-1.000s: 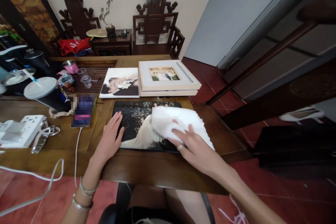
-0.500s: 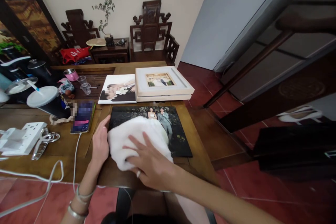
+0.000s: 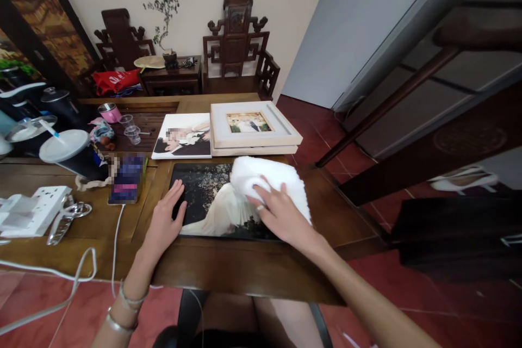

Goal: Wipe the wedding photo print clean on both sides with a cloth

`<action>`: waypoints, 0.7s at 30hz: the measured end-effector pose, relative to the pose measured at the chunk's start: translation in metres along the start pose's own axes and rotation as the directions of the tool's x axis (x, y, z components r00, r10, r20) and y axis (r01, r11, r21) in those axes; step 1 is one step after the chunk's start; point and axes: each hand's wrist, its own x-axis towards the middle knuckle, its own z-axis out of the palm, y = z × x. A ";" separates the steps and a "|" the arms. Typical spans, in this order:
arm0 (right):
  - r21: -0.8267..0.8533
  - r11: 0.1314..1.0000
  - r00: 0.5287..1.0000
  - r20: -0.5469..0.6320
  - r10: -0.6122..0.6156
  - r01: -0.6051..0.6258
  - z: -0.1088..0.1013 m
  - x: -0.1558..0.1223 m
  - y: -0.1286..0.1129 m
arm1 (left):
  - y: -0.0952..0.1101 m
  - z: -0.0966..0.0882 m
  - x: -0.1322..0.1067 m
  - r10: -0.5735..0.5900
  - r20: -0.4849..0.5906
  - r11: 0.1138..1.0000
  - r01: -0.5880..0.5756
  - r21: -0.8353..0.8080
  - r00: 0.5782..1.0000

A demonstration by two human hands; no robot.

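Note:
A dark photo print (image 3: pixel 207 204) of a couple lies flat near the front of the wooden table (image 3: pixel 244 272). My left hand (image 3: pixel 165 220) rests flat and open on its left edge, fingers apart. My right hand (image 3: pixel 277 215) presses a white cloth (image 3: pixel 271 179) onto the print's upper right part, fingers spread over the cloth. Behind the print lie a second photo print (image 3: pixel 183 136) and a white framed picture (image 3: pixel 255 126) stacked on another frame.
A phone (image 3: pixel 125 178) on a white cable lies left of the print. Further left are a white power strip (image 3: pixel 35 206), keys (image 3: pixel 65 220), a lidded black cup with a straw (image 3: pixel 71 155), small glasses and a pink cup. Carved wooden chairs stand behind.
My right hand has swept the white cloth from the print's lower left to its upper right. My left hand slid from the table edge onto the print's left side.

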 end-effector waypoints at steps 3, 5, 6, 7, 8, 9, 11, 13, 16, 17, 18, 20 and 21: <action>0.088 0.995 0.998 0.046 -0.043 0.039 0.007 0.042 -0.032 | 0.000 0.000 0.000 0.032 0.005 0.999 -0.032 -0.017 0.999; 0.153 0.984 0.991 0.076 -0.109 0.096 0.013 0.070 -0.059 | -0.002 0.000 0.000 0.043 0.001 0.999 -0.043 -0.019 0.999; 0.167 0.977 0.985 0.079 -0.150 0.136 0.017 0.082 -0.071 | -0.003 0.000 0.000 0.045 -0.002 0.999 -0.045 -0.015 0.999; 0.180 0.971 0.981 0.077 -0.176 0.160 0.021 0.092 -0.082 | -0.004 0.000 0.000 0.046 -0.006 0.999 -0.046 -0.009 0.999; 0.185 0.966 0.978 0.072 -0.196 0.180 0.025 0.100 -0.091 | -0.005 0.000 0.000 0.045 -0.007 0.999 -0.045 -0.002 0.999; 0.190 0.963 0.976 0.066 -0.208 0.193 0.028 0.105 -0.098 | -0.006 0.001 0.000 0.044 -0.007 0.999 -0.044 0.007 0.999; 0.195 0.959 0.974 0.054 -0.220 0.206 0.032 0.107 -0.103 | -0.007 0.001 0.001 0.044 -0.002 0.999 -0.044 0.026 0.999; 0.198 0.956 0.973 0.045 -0.228 0.215 0.032 0.099 -0.096 | -0.007 0.000 0.000 0.048 0.001 0.998 -0.048 0.038 0.999; 0.188 0.962 0.978 0.030 -0.206 0.197 0.024 0.075 -0.070 | -0.006 0.000 0.000 0.061 -0.008 0.998 -0.061 0.031 0.998; 0.177 0.968 0.983 0.019 -0.185 0.179 0.020 0.066 -0.058 | -0.006 0.000 -0.001 0.066 -0.012 0.997 -0.066 0.025 0.998; 0.163 0.974 0.987 0.002 -0.158 0.155 0.015 0.058 -0.046 | -0.005 0.000 -0.001 0.070 -0.015 0.997 -0.070 0.020 0.997; 0.127 0.987 0.995 -0.038 -0.095 0.099 0.005 0.043 -0.023 | -0.004 0.000 -0.002 0.073 -0.016 0.997 -0.073 0.015 0.997; 0.107 0.992 0.996 -0.057 -0.064 0.070 -0.001 0.037 -0.013 | -0.004 -0.001 -0.002 0.072 -0.014 0.997 -0.071 0.017 0.997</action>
